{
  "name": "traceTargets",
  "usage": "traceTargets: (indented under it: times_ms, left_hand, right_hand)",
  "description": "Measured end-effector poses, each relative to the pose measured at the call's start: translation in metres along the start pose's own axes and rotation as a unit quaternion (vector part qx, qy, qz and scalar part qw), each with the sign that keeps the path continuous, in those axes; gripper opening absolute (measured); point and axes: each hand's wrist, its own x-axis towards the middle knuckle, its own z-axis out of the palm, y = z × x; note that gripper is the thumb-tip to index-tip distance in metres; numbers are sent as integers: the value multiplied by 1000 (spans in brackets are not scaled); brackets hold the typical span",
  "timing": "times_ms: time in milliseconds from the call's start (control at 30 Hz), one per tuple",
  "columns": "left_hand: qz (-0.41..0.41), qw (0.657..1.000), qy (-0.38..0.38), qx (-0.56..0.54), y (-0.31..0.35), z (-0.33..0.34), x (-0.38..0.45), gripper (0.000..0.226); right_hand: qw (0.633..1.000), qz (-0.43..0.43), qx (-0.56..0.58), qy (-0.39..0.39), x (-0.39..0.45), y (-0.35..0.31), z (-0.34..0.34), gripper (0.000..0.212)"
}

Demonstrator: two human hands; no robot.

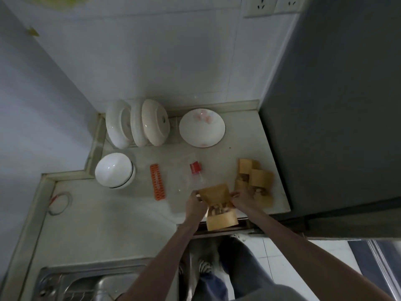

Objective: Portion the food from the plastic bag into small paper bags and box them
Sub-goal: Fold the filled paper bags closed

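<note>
A small brown paper bag point(219, 206) with a clear window showing pale food sits at the counter's front edge. My left hand point(195, 202) pinches its upper left side and my right hand point(238, 199) pinches its upper right corner. The bag's top flap leans back. A clear plastic bag point(184, 172) with a red label lies flat and nearly see-through just behind. Two more brown paper bags point(256, 181) with food showing lie to the right, near the fridge.
A grey fridge point(336, 105) walls off the right side. White bowls point(136, 124) stand on a rack at the back, beside a flowered plate point(201, 128) and an upturned bowl point(115, 170). An orange strip point(157, 181) lies mid-counter. A steel sink point(82, 283) is lower left.
</note>
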Motion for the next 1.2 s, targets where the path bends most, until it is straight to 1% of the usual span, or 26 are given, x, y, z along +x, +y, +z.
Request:
traceTargets:
  times_ms: [100, 200, 233, 300, 367, 433, 500, 567, 633, 700, 767, 800, 833, 900, 967, 1033, 1100, 1167, 1200]
  left_hand:
    - [14, 999, 19, 26, 5, 2, 15, 44]
    - [13, 999, 33, 33, 14, 0, 33, 42]
    - [16, 998, 40, 35, 18, -1, 39, 41]
    - [24, 997, 58, 45, 27, -2, 50, 40]
    - [41, 994, 83, 53, 36, 2, 57, 38]
    - [93, 987, 105, 78, 43, 10, 60, 41]
    - [167, 973, 107, 118, 48, 24, 62, 42]
    - [209, 964, 79, 143, 54, 45, 62, 32]
    - [222, 962, 39, 154, 61, 69, 62, 23]
    - [216, 962, -22, 164, 68, 93, 62, 21]
    - [194, 962, -73, 175, 75, 115, 61, 19]
    - [189, 961, -86, 184, 78, 125, 61, 18]
    - [185, 957, -96, 201, 80, 133, 62, 20]
    - [168, 948, -117, 246, 82, 147, 63, 32]
    - [151, 946, -122, 261, 82, 156, 62, 37]
    - [146, 950, -116, 251, 82, 162, 60, 34]
    - [143, 952, -111, 248, 81, 166, 59, 30]
    - [131, 956, -109, 241, 80, 167, 60, 31]
    - [124, 958, -109, 234, 80, 167, 61, 32]
  right_hand:
    - [1000, 3, -1, -8, 13, 1, 7, 13]
    - [1000, -22, 9, -1, 27, -11, 7, 11]
    - [999, -30, 11, -1, 30, -16, 5, 15]
    - [999, -40, 2, -6, 37, -23, -1, 31]
    - [999, -36, -2, 5, 43, -25, -8, 34]
    - [998, -41, 16, 34, 47, -22, -18, 25]
    - [996, -37, 22, 79, 49, -13, -33, 22]
    - [990, -37, 25, 133, 52, 1, -51, 18]
    - [981, -8, 37, 188, 54, 17, -71, 16]
    - [973, 29, 40, 224, 59, 33, -89, 17]
    - [972, 68, 52, 218, 66, 48, -102, 29]
    - [972, 86, 58, 209, 69, 53, -107, 31]
    - [972, 95, 60, 207, 72, 58, -110, 30]
    - [971, 96, 69, 208, 78, 64, -113, 26]
    - [974, 80, 79, 197, 81, 64, -113, 23]
    - [978, 77, 93, 167, 86, 64, -112, 27]
    - [976, 98, 124, 151, 90, 66, -111, 25]
    - [969, 113, 158, 153, 95, 70, -111, 27]
    - [967, 120, 171, 146, 96, 71, -111, 24]
